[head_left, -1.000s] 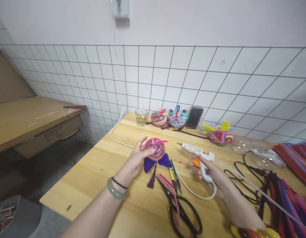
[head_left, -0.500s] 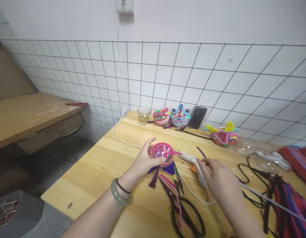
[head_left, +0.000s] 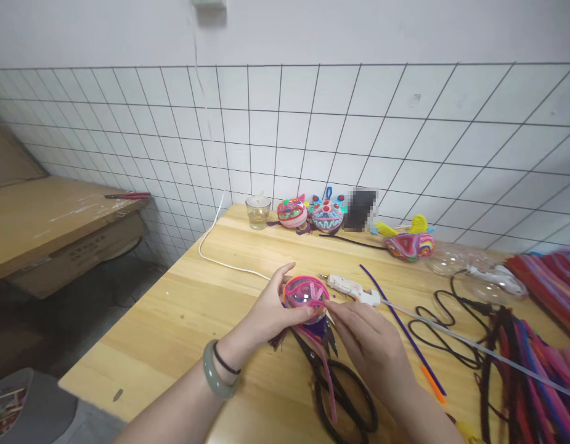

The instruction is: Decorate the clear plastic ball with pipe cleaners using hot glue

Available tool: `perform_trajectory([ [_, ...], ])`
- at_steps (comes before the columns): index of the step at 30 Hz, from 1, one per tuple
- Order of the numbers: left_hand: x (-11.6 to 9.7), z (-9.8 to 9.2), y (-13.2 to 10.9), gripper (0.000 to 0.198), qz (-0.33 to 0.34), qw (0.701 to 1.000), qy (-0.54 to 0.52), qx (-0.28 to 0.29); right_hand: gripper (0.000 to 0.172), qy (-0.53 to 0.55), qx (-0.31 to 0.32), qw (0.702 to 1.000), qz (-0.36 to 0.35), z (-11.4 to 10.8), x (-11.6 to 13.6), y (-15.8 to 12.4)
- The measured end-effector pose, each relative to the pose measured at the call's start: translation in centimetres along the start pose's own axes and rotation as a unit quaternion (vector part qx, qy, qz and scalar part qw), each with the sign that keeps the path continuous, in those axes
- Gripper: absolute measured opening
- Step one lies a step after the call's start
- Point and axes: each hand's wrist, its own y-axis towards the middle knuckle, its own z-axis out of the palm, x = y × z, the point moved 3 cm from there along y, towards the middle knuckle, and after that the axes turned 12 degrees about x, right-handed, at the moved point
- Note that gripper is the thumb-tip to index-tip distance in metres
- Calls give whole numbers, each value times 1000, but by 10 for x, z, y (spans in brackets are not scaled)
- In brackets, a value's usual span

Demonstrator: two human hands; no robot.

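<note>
Pink-trimmed and transparent, the ball (head_left: 307, 296) is held above the table (head_left: 174, 333), clasped by the curved fingers of the left hand (head_left: 272, 311). A pink strip (head_left: 318, 302) on it is pinched between the pressed-together fingers of the right hand (head_left: 372, 336), near the glue gun (head_left: 352, 290).

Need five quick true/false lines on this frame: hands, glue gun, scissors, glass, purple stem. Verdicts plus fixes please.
1. The left hand holds the ball. True.
2. The right hand is gripping the glue gun. False: the gun lies on the table; the right hand's fingertips are at the ball's edge.
3. A pink strip lies across the scissors. True.
4. The glass stands to the right of the yellow-finned toy in the picture. False: it stands to the left of it.
5. The purple stem lies on the table. True.
</note>
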Motion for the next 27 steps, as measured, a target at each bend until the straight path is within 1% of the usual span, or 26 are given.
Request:
perform_trajectory([
  [5, 1, 0, -1, 93, 4, 1000, -20, 2, 31, -55, 12, 998, -9, 5, 1, -1],
  [11, 3, 1, -1, 90, 9, 999, -31, 4, 33, -66, 12, 998, -16, 9, 3, -3],
  [19, 2, 0, 0, 89, 8, 998, -62, 5, 32, -47, 3, 999, -6, 10, 7, -1],
  [27, -2, 2, -1, 90, -1, 996, -90, -12, 28, -67, 9, 998, -14, 10, 9, 2],
])
